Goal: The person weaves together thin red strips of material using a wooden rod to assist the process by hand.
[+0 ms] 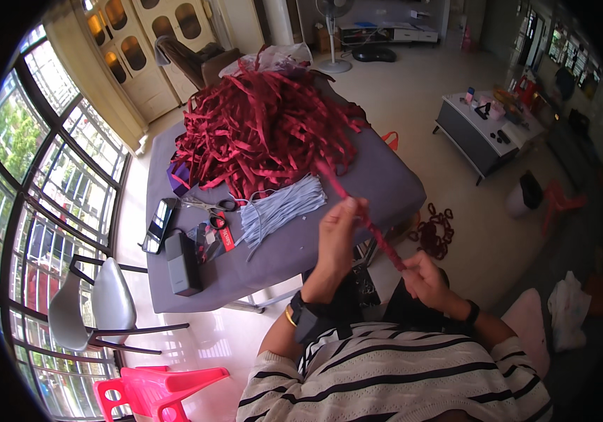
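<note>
A dark red fabric strip point(379, 240) stretches between my two hands, looking twisted or gathered along its length. My left hand point(339, 227) grips it partway along, just past the table edge, and its far part runs up toward the heap. Lower and to the right, my right hand point(423, 277) pinches the near end. A large heap of red fabric strips point(264, 126) covers the far part of the padded table. In front of it lies a bundle of light blue cords point(280, 208), with scissors point(214, 208) to its left.
On the table's left stand a phone point(159, 226) and a grey box-shaped device point(183, 264) beside a red and black card package point(222, 235). Red loops point(435, 232) lie on the floor to the right. A pink plastic stool point(159, 387) and a grey chair point(114, 298) are at lower left.
</note>
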{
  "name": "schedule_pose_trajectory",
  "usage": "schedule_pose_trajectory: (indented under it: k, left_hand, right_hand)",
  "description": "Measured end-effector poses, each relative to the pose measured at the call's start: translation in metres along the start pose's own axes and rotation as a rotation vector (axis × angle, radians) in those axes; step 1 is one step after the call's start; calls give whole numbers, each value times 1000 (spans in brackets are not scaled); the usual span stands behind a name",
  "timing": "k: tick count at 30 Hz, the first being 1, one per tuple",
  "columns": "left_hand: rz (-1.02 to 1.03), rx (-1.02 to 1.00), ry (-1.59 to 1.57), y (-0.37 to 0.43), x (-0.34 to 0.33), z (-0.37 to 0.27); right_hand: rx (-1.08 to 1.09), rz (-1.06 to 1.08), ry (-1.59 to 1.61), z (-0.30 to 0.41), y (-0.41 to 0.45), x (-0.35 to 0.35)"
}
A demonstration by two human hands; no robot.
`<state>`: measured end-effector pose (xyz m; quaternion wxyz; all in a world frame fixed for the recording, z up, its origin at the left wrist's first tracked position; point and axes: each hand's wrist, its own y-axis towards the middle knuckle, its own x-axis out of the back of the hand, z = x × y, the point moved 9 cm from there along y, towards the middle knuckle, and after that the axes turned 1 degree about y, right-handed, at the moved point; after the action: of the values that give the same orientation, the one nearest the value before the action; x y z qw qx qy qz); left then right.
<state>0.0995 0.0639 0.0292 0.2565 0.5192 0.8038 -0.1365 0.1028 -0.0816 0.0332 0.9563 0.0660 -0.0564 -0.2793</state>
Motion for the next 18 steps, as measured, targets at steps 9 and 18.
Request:
schedule_pose_trajectory:
  k: [9, 18]
  left_hand:
    - [-13, -81, -140, 6, 5, -34]
    - [13, -101, -119, -2, -3, -34]
  right_hand:
    - [-30, 95, -145, -10, 1, 1]
    - [-17, 90, -138, -9, 10, -4]
